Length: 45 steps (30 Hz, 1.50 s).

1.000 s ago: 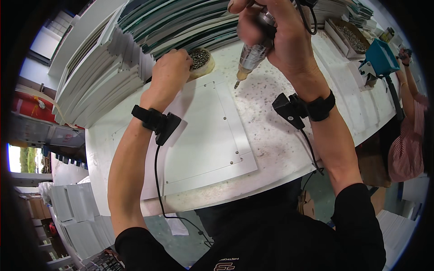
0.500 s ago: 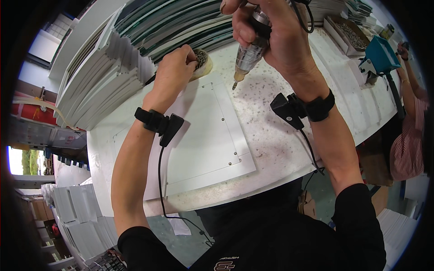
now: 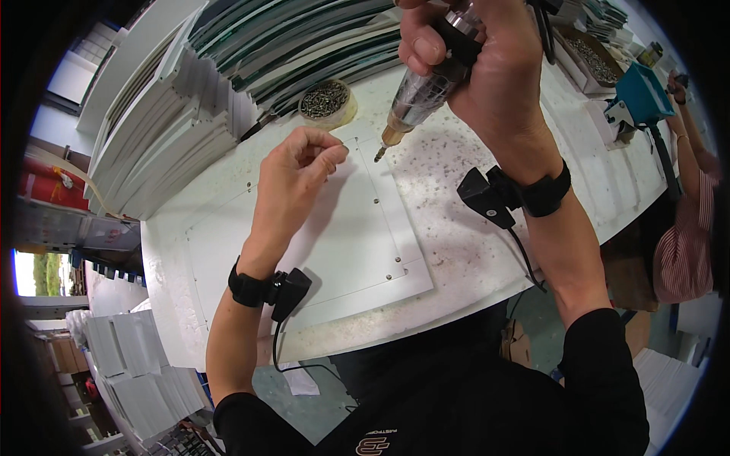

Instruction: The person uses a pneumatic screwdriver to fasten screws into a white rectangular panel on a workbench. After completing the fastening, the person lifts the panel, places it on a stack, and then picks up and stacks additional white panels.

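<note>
Above the white panel (image 3: 350,243), the left hand (image 3: 295,173) pinches closed (contents unclear); the right hand (image 3: 502,83) grips a silver, brass-nosed power screwdriver (image 3: 415,99).

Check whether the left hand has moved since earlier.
Yes: the left hand has moved away from the round tub, toward the person, over the white panel.

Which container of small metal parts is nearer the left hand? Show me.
The round tub, just beyond the left hand; the rectangular box stands farther right.

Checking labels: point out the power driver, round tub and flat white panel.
Power driver (image 3: 414,99), head view, silver barrel.
Round tub (image 3: 347,115), head view, outer wall.
Flat white panel (image 3: 338,239), head view, bare face.
</note>
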Tool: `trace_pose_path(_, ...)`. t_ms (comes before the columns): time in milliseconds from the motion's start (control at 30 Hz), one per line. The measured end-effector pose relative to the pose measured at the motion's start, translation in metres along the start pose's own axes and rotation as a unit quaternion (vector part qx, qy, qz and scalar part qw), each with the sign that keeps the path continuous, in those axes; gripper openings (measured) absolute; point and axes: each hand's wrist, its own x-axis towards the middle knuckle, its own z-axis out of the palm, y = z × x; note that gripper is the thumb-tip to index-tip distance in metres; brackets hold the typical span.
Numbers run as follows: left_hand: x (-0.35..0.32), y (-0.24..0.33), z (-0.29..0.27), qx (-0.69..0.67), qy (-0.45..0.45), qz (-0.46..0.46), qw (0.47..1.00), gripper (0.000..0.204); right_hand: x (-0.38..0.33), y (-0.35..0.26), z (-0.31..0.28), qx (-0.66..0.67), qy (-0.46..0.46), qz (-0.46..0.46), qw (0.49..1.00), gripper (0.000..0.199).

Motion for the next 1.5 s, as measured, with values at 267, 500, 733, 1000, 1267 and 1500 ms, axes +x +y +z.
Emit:
trace_pose_path(267, -0.048, -0.018, 0.010, -0.276, -0.053, -0.103, 0.954, 0.018, -0.007, 0.006, 0.009, 0.065, 0.003, 0.036, 0.997, 0.036)
trace_pose_path(500, -0.053, -0.018, 0.010, -0.331, -0.066, -0.106, 0.935, 0.024, -0.009, 0.011, 0.009, 0.070, 0.008, 0.040, 0.997, 0.035)
trace_pose_path(733, -0.055, -0.015, 0.012, -0.349, -0.066, -0.107, 0.929, 0.027, -0.015, -0.005, 0.030, 0.095, 0.038, 0.079, 0.992, 0.034)
trace_pose_path(1000, -0.054, -0.015, 0.012, -0.348, -0.066, -0.110, 0.929, 0.028, -0.015, 0.012, 0.016, 0.077, 0.013, 0.055, 0.995, 0.033)
trace_pose_path(1267, -0.052, -0.017, 0.017, -0.293, -0.062, -0.065, 0.952, 0.024, -0.013, 0.006, 0.028, 0.075, 0.029, 0.071, 0.994, 0.035)
trace_pose_path(1500, -0.016, -0.009, 0.013, -0.046, -0.036, 0.054, 0.997, 0.023, 0.004, 0.009, 0.049, -0.077, -0.047, 0.066, 0.994, 0.031)
